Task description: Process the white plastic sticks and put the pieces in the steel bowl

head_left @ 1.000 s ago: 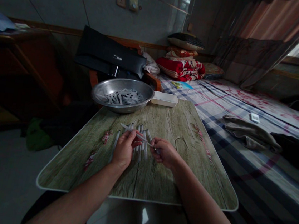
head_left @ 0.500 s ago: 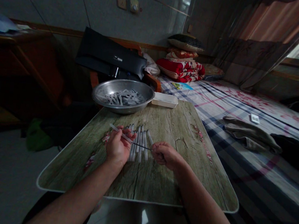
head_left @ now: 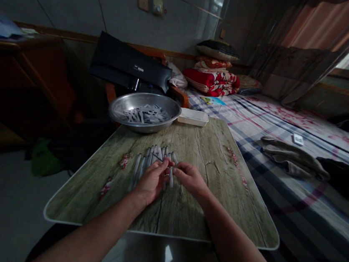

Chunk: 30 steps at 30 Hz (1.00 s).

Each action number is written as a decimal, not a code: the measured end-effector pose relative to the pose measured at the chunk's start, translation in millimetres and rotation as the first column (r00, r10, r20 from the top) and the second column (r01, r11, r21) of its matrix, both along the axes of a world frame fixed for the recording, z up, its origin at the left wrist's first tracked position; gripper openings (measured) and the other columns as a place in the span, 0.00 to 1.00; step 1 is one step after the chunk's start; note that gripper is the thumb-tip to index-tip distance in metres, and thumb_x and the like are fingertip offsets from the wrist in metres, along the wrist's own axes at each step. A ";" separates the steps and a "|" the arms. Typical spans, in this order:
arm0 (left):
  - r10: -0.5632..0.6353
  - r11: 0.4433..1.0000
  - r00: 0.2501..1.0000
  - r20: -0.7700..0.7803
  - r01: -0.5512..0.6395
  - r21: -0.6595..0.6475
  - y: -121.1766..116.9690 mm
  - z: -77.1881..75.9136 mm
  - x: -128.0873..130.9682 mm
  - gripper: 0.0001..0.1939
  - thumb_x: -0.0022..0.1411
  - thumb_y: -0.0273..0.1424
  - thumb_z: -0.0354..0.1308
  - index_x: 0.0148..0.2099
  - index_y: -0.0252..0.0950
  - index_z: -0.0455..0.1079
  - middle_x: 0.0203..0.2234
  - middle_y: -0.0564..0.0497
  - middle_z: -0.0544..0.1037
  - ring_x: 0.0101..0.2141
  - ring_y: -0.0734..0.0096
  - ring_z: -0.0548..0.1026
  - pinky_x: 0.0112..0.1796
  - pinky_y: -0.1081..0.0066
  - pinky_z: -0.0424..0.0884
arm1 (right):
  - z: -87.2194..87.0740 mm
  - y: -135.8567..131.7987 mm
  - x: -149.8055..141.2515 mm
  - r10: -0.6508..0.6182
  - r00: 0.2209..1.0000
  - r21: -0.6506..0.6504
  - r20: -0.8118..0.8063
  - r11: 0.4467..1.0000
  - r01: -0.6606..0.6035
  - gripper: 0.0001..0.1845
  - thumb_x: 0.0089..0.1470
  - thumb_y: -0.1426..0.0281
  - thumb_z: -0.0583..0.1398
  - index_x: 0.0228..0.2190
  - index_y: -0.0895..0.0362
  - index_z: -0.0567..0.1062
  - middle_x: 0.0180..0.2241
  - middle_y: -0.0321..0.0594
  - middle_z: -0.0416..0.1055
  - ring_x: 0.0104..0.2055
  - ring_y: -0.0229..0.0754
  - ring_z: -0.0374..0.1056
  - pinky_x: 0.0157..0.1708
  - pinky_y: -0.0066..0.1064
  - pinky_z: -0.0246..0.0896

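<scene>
Several thin white paper tubes (head_left: 145, 163) lie side by side in a row on the wood-patterned folding table (head_left: 210, 152). My left hand (head_left: 151, 182) rests over the near end of the row, fingers curled and pinched on one tube. My right hand (head_left: 189, 178) is just to the right, fingers pinched at the same spot, holding a thin dark rod whose tip pokes out above the row. The two hands' fingertips almost touch.
A metal bowl (head_left: 117, 107) holding several white paper strips sits at the table's far left. A shallow white tray (head_left: 193, 117) stands beside it. A black monitor (head_left: 128, 64) leans behind. A plaid-covered bed (head_left: 288, 131) with folded blankets lies to the right.
My left hand slid a tube off the thin rod leftward, then came back down onto the row. My right hand moved left to meet it.
</scene>
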State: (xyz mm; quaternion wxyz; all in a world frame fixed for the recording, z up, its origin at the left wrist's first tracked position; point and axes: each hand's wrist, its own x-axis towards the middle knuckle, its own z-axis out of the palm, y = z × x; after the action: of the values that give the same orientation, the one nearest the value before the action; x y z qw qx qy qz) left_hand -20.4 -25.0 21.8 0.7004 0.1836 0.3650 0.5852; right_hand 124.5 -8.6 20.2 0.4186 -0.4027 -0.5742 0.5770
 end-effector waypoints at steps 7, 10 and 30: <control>-0.092 0.972 0.975 0.201 0.132 -0.197 1.7 2.8 -6.2 0.09 0.62 0.25 0.53 0.28 0.34 0.66 0.19 0.54 0.69 0.20 0.75 0.71 0.27 0.71 0.75 | -0.2 4.0 5.0 -0.127 0.941 -0.233 -0.312 0.971 0.054 0.12 0.36 0.73 0.55 0.29 0.54 0.67 0.20 0.28 0.59 0.17 0.32 0.49 0.17 0.25 0.43; -0.127 0.950 0.964 0.232 0.186 -0.251 -1.3 6.2 -7.3 0.09 0.59 0.23 0.50 0.27 0.34 0.65 0.26 0.46 0.77 0.28 0.66 0.79 0.35 0.61 0.78 | -2.2 7.5 4.3 -0.193 0.915 -0.168 -0.355 0.976 0.141 0.14 0.32 0.75 0.54 0.28 0.54 0.65 0.24 0.31 0.64 0.21 0.33 0.58 0.22 0.27 0.54; -0.095 0.950 0.955 0.280 0.170 -0.260 -3.2 -6.2 4.6 0.11 0.54 0.17 0.50 0.31 0.32 0.72 0.26 0.43 0.80 0.33 0.60 0.82 0.41 0.59 0.78 | -3.4 -9.1 -8.8 -0.057 0.991 0.294 0.120 0.956 0.019 0.14 0.56 0.74 0.54 0.40 0.51 0.76 0.41 0.40 0.75 0.48 0.45 0.69 0.54 0.43 0.58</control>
State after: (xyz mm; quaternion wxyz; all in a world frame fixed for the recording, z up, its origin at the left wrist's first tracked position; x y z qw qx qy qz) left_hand -15.8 -28.2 15.6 0.7997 0.0268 0.3344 0.4979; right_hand 115.7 -17.8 16.8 0.4469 -0.3835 -0.6707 0.4509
